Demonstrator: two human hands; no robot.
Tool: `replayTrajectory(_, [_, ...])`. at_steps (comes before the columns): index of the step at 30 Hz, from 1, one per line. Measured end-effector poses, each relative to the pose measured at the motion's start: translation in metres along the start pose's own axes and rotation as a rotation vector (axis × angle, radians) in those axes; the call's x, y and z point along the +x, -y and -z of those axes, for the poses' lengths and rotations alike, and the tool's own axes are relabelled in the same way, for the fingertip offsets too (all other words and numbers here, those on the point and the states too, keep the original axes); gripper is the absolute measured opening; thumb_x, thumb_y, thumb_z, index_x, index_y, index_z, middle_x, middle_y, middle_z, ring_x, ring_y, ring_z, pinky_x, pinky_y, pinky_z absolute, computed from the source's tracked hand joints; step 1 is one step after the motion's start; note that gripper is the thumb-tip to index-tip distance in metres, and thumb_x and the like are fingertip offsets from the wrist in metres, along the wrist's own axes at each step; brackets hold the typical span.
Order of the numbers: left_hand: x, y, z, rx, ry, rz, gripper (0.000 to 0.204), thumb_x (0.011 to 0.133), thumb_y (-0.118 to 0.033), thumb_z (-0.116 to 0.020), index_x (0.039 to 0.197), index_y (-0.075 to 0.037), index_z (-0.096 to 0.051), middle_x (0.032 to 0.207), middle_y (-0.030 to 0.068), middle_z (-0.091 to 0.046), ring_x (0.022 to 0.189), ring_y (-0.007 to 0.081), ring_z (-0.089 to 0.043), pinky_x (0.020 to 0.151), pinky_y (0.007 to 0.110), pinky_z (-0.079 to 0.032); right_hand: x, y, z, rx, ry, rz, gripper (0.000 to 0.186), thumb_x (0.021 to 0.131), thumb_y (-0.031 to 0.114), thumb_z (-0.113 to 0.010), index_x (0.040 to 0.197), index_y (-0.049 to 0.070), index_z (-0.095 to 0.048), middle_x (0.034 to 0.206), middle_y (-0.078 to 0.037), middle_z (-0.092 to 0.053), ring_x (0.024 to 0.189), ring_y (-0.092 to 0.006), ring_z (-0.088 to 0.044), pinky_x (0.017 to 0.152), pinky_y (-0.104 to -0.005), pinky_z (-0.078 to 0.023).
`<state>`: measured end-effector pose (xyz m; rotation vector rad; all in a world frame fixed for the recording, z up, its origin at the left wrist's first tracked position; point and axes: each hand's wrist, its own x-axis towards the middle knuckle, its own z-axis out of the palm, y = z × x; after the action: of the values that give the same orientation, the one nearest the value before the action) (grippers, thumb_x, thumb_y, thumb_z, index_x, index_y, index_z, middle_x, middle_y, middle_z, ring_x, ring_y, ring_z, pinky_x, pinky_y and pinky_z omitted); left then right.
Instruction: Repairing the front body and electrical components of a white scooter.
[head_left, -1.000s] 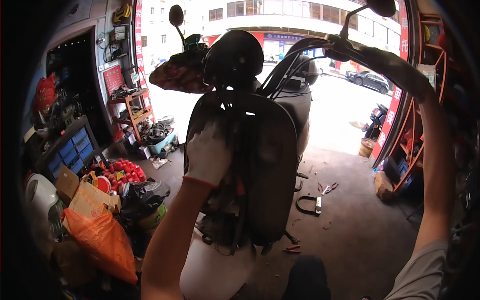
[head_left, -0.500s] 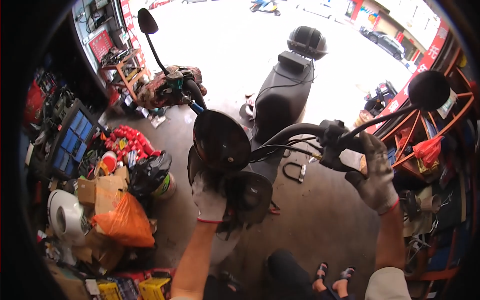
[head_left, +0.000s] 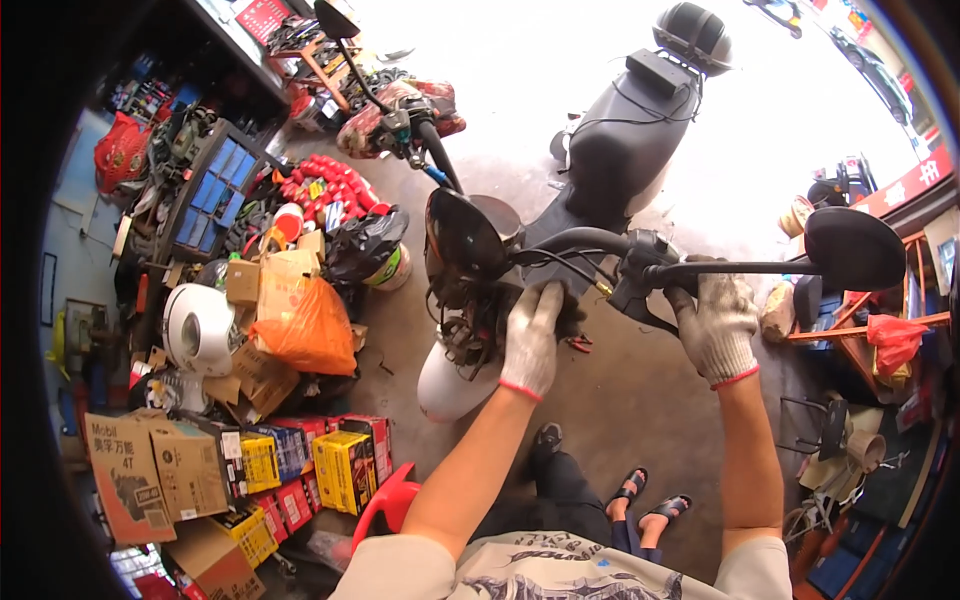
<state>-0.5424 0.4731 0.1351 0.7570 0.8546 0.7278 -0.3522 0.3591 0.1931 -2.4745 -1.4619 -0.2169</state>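
Observation:
A dark scooter (head_left: 615, 140) stands in front of me, its handlebar turned at an angle. My left hand (head_left: 532, 340), in a whitish knit glove with a red cuff, has its fingers on a black part (head_left: 568, 310) below the bars; its thumb is hidden. Beside it are the round black headlight (head_left: 466, 234) and exposed dark wiring (head_left: 462, 335) above a white front fender (head_left: 448, 385). My right hand (head_left: 720, 325), gloved alike, is wrapped around the right handlebar grip, behind the brake lever (head_left: 640, 312). A black mirror (head_left: 855, 249) rises from that side.
Cartons (head_left: 160, 465), boxes (head_left: 343, 470) and an orange bag (head_left: 308, 330) crowd the left. A red plastic chair (head_left: 385, 500) stands close to my left arm. Red-handled pliers (head_left: 580, 344) lie on the floor. Sandalled feet (head_left: 665, 508) stand below; an orange rack (head_left: 880, 335) is at right.
My view has shifted, with more of my arms and shirt in sight. The handlebar has turned, and the round black part near my left hand now sits to that hand's right. My right hand has closed on the grip.

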Motion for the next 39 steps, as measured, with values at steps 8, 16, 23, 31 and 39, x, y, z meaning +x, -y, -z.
replayTrajectory(8, [0.022,-0.018,-0.021,-0.189,0.042,0.049,0.024,0.096,-0.031,-0.062,0.091,-0.007,-0.059,0.077,0.0020,-0.061,0.060,0.0115,-0.055,0.051,0.025,-0.043,0.004,0.012,0.010,-0.089,0.084,-0.100,0.035,0.088,0.033,-0.066,0.115,0.012,-0.060,0.100,-0.013,-0.064,0.090,-0.0348,-0.061,0.077,-0.0465,-0.049])
replayTrajectory(16, [0.027,-0.021,-0.023,-0.159,0.031,0.091,0.017,0.097,-0.020,-0.063,0.098,-0.005,-0.055,0.076,0.0012,-0.057,0.060,0.0087,-0.056,0.046,0.021,-0.039,0.003,0.006,-0.004,-0.119,-0.047,-0.004,0.036,0.086,0.037,-0.067,0.107,0.007,-0.062,0.100,-0.015,-0.063,0.086,-0.0379,-0.061,0.073,-0.0505,-0.048])
replayTrajectory(23, [0.023,-0.015,-0.027,-0.209,0.010,0.057,0.017,0.097,-0.022,-0.063,0.098,-0.005,-0.060,0.074,0.0007,-0.063,0.056,0.0070,-0.057,0.047,0.020,-0.040,0.005,0.007,0.000,-0.120,-0.042,-0.013,0.037,0.085,0.033,-0.070,0.112,0.008,-0.060,0.098,-0.016,-0.061,0.088,-0.0373,-0.060,0.074,-0.0501,-0.046])
replayTrajectory(31, [0.016,-0.027,-0.032,-0.032,0.052,-0.076,0.016,0.097,-0.021,-0.063,0.101,-0.005,-0.060,0.076,0.0010,-0.061,0.057,0.0081,-0.056,0.053,0.021,-0.046,0.007,0.006,0.001,-0.042,-0.018,-0.027,0.040,0.084,0.035,-0.071,0.107,0.005,-0.059,0.100,-0.016,-0.060,0.083,-0.0377,-0.059,0.069,-0.0502,-0.048])
replayTrajectory(39, [0.010,-0.030,-0.053,0.064,0.023,-0.206,0.015,0.098,-0.016,-0.058,0.103,-0.003,-0.060,0.082,-0.0015,-0.059,0.069,0.0039,-0.051,0.058,0.021,-0.042,-0.003,-0.001,-0.017,-0.373,-0.024,-0.048,0.049,0.089,0.041,-0.065,0.129,0.015,-0.056,0.109,-0.013,-0.063,0.098,-0.0364,-0.059,0.080,-0.0492,-0.047])
